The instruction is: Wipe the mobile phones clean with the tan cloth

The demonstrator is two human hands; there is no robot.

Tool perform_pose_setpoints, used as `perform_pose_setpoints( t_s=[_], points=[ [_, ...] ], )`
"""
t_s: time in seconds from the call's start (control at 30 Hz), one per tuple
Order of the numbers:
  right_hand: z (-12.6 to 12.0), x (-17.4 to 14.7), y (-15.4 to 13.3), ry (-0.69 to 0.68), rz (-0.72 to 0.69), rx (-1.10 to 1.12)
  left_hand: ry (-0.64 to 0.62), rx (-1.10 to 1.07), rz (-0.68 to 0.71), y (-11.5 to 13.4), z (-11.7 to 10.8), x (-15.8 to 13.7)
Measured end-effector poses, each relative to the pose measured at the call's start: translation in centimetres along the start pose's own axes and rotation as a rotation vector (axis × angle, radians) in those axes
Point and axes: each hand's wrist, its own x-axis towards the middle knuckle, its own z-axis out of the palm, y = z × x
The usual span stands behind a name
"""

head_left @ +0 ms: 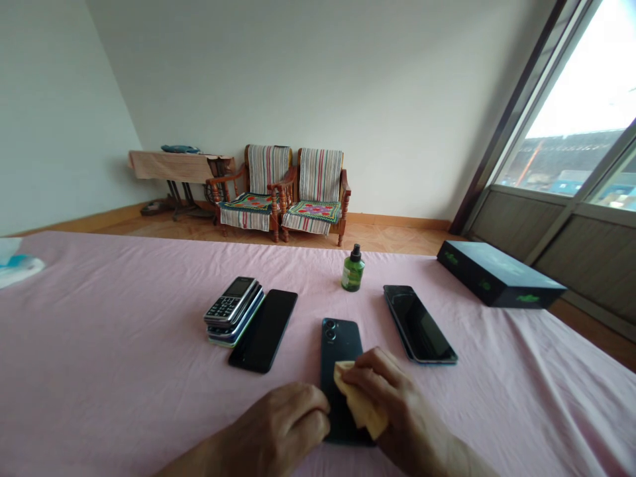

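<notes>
A dark smartphone (342, 341) lies back side up on the pink cloth, its camera lenses at the far left corner. At its left edge, my left hand (285, 424) grips the phone with curled fingers. My right hand (392, 397) is closed on a yellow cloth (362, 401), which is pressed against the phone's back. Left of it, a black smartphone (265, 331) lies beside a stack of phones with a keypad phone (232, 299) on top. To the right, another dark-screened smartphone (420, 324) rests on at least one more phone.
Beyond the phones stands a green spray bottle (353, 273) with a black top. A black box (497, 273) sits at the far right. A white and blue packet (18, 262) is at the left edge. Two wooden armchairs (318, 179) stand by the wall.
</notes>
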Motion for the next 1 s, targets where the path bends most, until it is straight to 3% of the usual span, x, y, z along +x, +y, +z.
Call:
perform_pose_setpoints(
  t_s=[0.13, 0.27, 0.4, 0.63, 0.87, 1.0],
  points=[
    [0.8, 0.2, -0.6, -0.211, 0.004, -0.016, -0.049, -0.043, -0.063, 0.0, 0.1, 0.5],
    [1.0, 0.3, -0.6, -0.254, 0.056, -0.037, -0.082, -0.068, -0.101, 0.0, -0.1, 0.8],
    [0.3, 0.6, 0.4, -0.217, 0.143, -0.047, -0.055, -0.098, -0.128, 0.2, -0.1, 0.8],
    [0.5, 1.1, 3.2, -0.057, 0.154, -0.103, -0.013, -0.107, -0.121, 0.2, 0.2, 0.6],
    [0.4, 0.6, 2.2, -0.074, 0.091, -0.071, -0.004, -0.100, -0.116, 0.0, 0.4, 0.5],
    [-0.2, 0.4, 2.1, 0.094, 0.071, -0.203, -0.027, -0.100, -0.123, 0.1, 0.2, 0.6]
  ],
)
